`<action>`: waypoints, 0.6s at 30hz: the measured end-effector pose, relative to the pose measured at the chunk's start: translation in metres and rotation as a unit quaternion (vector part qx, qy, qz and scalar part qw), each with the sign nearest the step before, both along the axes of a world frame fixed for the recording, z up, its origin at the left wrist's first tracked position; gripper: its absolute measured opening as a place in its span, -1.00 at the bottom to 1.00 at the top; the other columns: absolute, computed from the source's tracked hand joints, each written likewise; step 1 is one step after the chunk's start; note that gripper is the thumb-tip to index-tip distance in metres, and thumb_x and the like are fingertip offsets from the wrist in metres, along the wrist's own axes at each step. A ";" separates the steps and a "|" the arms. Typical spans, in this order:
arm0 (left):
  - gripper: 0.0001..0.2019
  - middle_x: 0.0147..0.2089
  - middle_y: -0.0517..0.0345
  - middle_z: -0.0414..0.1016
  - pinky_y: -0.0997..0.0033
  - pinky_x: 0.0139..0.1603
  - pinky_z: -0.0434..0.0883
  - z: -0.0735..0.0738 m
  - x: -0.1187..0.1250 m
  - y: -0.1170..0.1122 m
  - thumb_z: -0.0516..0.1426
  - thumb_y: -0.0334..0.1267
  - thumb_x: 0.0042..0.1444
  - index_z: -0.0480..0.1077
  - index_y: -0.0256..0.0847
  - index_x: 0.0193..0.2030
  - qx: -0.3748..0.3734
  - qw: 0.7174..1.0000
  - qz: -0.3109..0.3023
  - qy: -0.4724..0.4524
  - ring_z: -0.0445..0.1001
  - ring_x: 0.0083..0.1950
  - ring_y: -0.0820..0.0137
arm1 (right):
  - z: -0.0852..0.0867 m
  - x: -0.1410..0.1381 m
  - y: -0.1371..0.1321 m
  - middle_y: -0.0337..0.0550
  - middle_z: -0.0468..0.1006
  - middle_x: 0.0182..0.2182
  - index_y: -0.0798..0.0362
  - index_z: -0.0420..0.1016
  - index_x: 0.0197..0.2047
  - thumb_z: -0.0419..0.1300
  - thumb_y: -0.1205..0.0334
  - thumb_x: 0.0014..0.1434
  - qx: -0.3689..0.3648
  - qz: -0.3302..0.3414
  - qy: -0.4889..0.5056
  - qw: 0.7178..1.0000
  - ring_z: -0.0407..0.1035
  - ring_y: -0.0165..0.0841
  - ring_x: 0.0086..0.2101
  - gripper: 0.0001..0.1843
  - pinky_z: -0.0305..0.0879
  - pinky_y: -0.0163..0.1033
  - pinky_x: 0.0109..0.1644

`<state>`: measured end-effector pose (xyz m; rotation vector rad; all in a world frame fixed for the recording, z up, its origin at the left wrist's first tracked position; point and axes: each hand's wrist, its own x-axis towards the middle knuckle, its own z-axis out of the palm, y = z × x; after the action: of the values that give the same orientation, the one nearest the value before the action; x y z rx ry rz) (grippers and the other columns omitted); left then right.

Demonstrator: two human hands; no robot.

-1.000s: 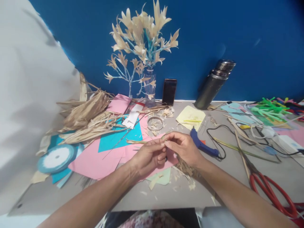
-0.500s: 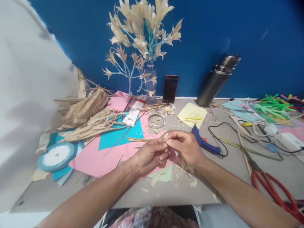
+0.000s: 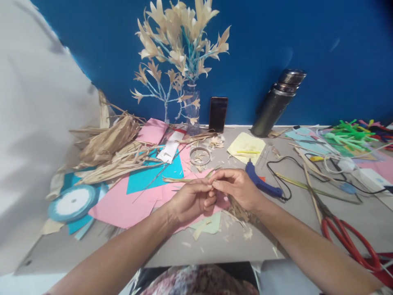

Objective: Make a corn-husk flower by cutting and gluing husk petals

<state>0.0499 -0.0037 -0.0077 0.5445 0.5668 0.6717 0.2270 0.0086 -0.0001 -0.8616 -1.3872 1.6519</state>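
Over the pink paper (image 3: 135, 207), my left hand (image 3: 194, 201) and my right hand (image 3: 236, 189) meet fingertip to fingertip. Both are closed in a pinch, and whatever is between the fingers is too small and covered to name. Just behind them lies a straw-coloured strip of dried husk (image 3: 175, 180) with a greenish end; whether the fingers touch it I cannot tell. A roll of tape (image 3: 200, 156) with husk scraps inside rests beyond my hands. Right of my right hand is a blue glue gun (image 3: 260, 181) on its side.
Dried husks (image 3: 107, 141) and a ribbon spool (image 3: 73, 201) lie left. Husk flowers (image 3: 181, 49) in a clear bottle, a phone (image 3: 218, 114) and a leaning flask (image 3: 278, 104) stand along the wall. Red-handled scissors (image 3: 350, 241), cables and green pipe cleaners (image 3: 350, 135) are at right.
The view has shifted slightly. Both hands keep the same pinch at nearly the same spot, with only small finger movement.
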 end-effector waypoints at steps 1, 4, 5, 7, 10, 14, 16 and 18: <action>-0.81 -0.63 0.17 0.21 0.43 -0.53 0.18 -0.001 0.000 0.000 0.18 -0.27 0.08 0.40 -0.29 -0.50 0.002 1.000 -0.004 0.003 0.18 -0.60 0.46 | 0.000 0.000 0.000 -0.16 0.63 -0.46 0.09 0.62 -0.27 0.37 0.16 0.15 0.002 0.000 0.001 1.000 0.54 -0.38 -0.43 -0.83 0.46 -0.29 -0.30; -0.82 -0.63 0.16 0.22 0.42 -0.53 0.18 -0.003 -0.001 0.001 0.18 -0.26 0.07 0.40 -0.29 -0.50 0.006 1.000 -0.011 0.002 0.18 -0.60 0.46 | 0.001 0.000 0.001 -0.15 0.63 -0.45 0.10 0.63 -0.28 0.40 0.16 0.11 0.002 0.001 0.003 1.000 0.54 -0.35 -0.42 -0.82 0.47 -0.28 -0.31; -0.83 -0.63 0.16 0.22 0.42 -0.53 0.18 -0.003 -0.001 0.001 0.18 -0.27 0.06 0.40 -0.29 -0.50 0.006 1.000 -0.013 0.000 0.18 -0.60 0.46 | 0.001 -0.001 0.001 -0.15 0.63 -0.44 0.10 0.64 -0.28 0.41 0.16 0.10 0.003 -0.001 0.003 1.000 0.55 -0.34 -0.42 -0.82 0.48 -0.27 -0.30; -0.83 -0.64 0.17 0.21 0.43 -0.53 0.18 -0.004 -0.001 0.002 0.19 -0.28 0.04 0.39 -0.29 -0.50 0.004 1.000 -0.014 0.001 0.18 -0.59 0.46 | 0.002 -0.001 0.000 -0.15 0.62 -0.41 0.10 0.64 -0.30 0.41 0.16 0.10 0.009 -0.008 0.003 1.000 0.55 -0.34 -0.41 -0.82 0.48 -0.25 -0.29; -0.85 -0.64 0.20 0.20 0.43 -0.54 0.18 -0.005 -0.002 0.002 0.20 -0.31 0.04 0.38 -0.29 -0.50 0.006 1.000 -0.010 0.009 0.17 -0.60 0.48 | 0.002 -0.001 0.000 -0.17 0.60 -0.40 0.09 0.63 -0.35 0.41 0.17 0.10 0.027 -0.017 -0.001 0.999 0.55 -0.35 -0.41 -0.85 0.48 -0.24 -0.28; -0.87 -0.59 0.23 0.21 0.44 -0.55 0.18 -0.006 -0.003 0.004 0.22 -0.33 0.07 0.36 -0.29 -0.43 0.011 1.000 -0.007 -0.003 0.17 -0.60 0.49 | 0.004 -0.001 -0.001 -0.15 0.60 -0.41 0.10 0.62 -0.36 0.41 0.13 0.09 0.037 -0.034 -0.016 0.999 0.53 -0.33 -0.41 -0.80 0.46 -0.24 -0.29; -0.89 -0.56 0.24 0.23 0.46 -0.55 0.15 -0.005 -0.003 0.005 0.22 -0.34 0.08 0.37 -0.29 -0.38 0.009 1.000 0.004 -0.015 0.17 -0.59 0.51 | 0.004 -0.002 -0.001 -0.16 0.60 -0.42 0.10 0.63 -0.27 0.42 0.12 0.08 0.023 -0.027 -0.015 0.999 0.53 -0.34 -0.40 -0.77 0.46 -0.26 -0.28; -0.91 -0.54 0.24 0.23 0.48 -0.55 0.12 -0.005 -0.003 0.006 0.21 -0.36 0.10 0.37 -0.30 -0.35 0.006 1.000 0.015 -0.023 0.18 -0.58 0.52 | 0.004 -0.003 -0.001 -0.17 0.61 -0.40 0.10 0.62 -0.18 0.42 0.12 0.08 0.010 -0.014 -0.013 1.000 0.53 -0.35 -0.38 -0.72 0.45 -0.28 -0.28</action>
<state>0.0466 0.0018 -0.0125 0.5316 0.5287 0.7153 0.2242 0.0077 0.0040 -0.8890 -1.4004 1.6095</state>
